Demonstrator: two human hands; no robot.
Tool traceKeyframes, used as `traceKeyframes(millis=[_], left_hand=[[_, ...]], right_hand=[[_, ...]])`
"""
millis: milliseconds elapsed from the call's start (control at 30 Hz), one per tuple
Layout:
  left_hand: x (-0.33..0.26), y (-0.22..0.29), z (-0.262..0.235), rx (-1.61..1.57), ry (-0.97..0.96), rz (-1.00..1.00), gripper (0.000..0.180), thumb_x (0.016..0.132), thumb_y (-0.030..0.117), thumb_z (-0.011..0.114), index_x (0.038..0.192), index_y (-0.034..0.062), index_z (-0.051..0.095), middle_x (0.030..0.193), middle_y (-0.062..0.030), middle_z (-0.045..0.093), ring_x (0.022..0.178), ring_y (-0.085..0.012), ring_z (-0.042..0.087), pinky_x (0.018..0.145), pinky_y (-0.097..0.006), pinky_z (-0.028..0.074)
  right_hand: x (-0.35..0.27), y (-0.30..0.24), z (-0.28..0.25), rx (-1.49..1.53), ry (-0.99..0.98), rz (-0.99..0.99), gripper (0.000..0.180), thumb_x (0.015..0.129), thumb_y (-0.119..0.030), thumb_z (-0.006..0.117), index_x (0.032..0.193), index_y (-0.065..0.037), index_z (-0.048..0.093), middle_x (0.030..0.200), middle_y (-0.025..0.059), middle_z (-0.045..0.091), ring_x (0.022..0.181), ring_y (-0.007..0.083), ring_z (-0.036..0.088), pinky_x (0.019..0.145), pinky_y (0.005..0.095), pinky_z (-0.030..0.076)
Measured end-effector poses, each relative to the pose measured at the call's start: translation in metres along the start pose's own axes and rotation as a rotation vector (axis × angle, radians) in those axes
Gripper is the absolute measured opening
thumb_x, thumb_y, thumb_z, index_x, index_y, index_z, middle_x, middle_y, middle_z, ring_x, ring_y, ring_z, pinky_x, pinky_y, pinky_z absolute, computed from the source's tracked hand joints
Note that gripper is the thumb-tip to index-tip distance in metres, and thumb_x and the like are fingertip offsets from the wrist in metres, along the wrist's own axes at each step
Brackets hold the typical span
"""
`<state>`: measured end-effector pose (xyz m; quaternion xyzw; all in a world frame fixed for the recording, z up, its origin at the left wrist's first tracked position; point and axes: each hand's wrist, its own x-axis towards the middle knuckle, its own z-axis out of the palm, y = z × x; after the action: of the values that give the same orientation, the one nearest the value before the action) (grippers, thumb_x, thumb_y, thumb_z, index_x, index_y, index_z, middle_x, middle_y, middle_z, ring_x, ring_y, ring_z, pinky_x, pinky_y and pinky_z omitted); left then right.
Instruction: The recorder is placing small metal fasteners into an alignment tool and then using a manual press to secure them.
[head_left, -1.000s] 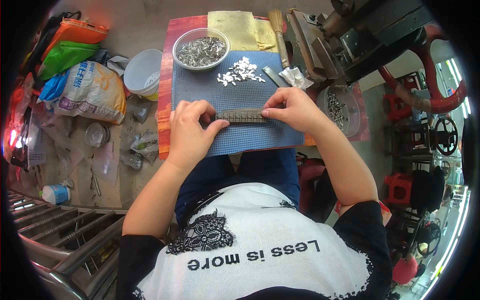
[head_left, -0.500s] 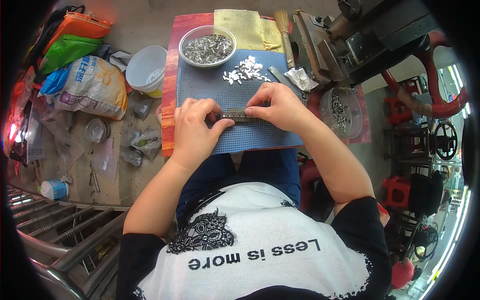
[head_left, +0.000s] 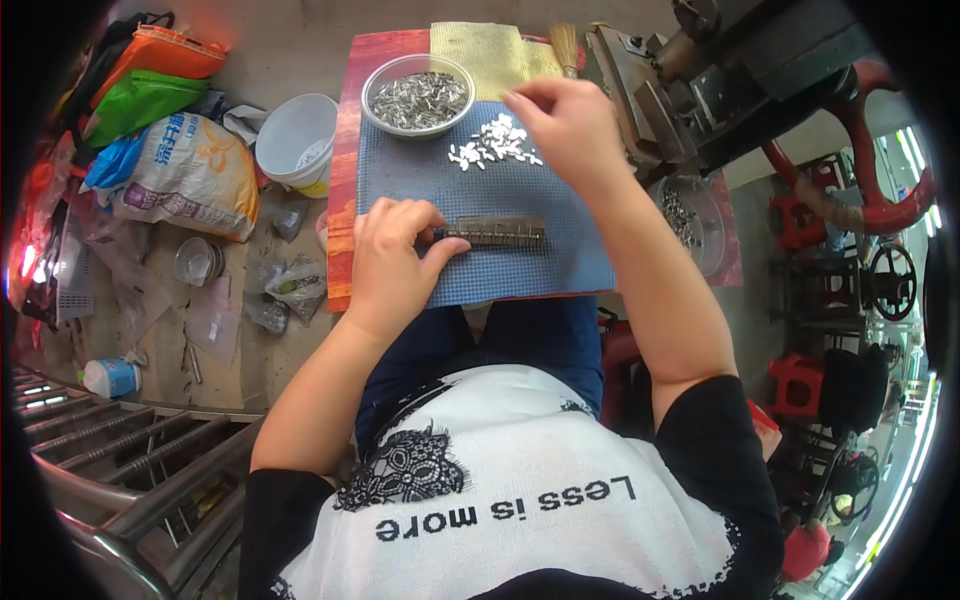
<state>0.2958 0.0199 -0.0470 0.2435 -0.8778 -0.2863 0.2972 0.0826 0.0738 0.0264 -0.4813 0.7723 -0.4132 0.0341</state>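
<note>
My left hand [head_left: 392, 247] grips the left end of a dark metal bar-shaped fixture [head_left: 497, 232], which has a row of small slots or parts along its near edge. The fixture rests on a blue textured mat [head_left: 400, 185]. My right hand [head_left: 568, 125] is raised over the far right of the mat, its thumb and forefinger drawn together. Whether anything is in that pinch is too small to tell. Small white oval pieces [head_left: 498, 138] lie scattered to the left of the right hand. Behind them a clear bowl [head_left: 378, 118] holds many slender metal pieces.
A yellow textured sheet [head_left: 475, 45] and a brush [head_left: 566, 45] lie at the far side. On the right are a heavy machine [head_left: 640, 95] and a clear tub [head_left: 712, 235] of small parts. Leftward stand a white bucket [head_left: 290, 135] and a large sack [head_left: 185, 175].
My right hand has left the metal fixture and moved up and away, past the white pieces, baring the fixture's right end. My left hand stays on the fixture.
</note>
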Motion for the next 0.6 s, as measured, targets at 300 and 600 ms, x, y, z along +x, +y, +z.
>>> traceKeyframes(millis=[300,600], left_hand=[[0.001,0.004,-0.002,0.017,-0.050,-0.083,0.027,0.075,0.025,0.083,0.082,0.0088,0.063,0.075,-0.0009,0.058,0.081,-0.0226,0.054,0.077,-0.038,0.037],[-0.005,0.005,-0.001,-0.323,0.155,-0.236,0.016,0.087,0.017,0.074,0.091,0.0017,0.070,0.082,-0.0094,0.065,0.079,-0.0276,0.060,0.075,-0.038,0.047]], right_hand=[[-0.073,0.060,-0.016,-0.546,0.008,-0.108,0.021,0.085,-0.017,0.071,0.094,0.002,0.070,0.095,0.0206,0.065,0.093,0.0369,0.064,0.085,0.0442,0.052],[-0.071,0.046,-0.037,-0.101,-0.252,-0.156,0.023,0.081,-0.008,0.073,0.101,0.000,0.068,0.093,0.0119,0.064,0.085,0.0237,0.065,0.073,0.0340,0.053]])
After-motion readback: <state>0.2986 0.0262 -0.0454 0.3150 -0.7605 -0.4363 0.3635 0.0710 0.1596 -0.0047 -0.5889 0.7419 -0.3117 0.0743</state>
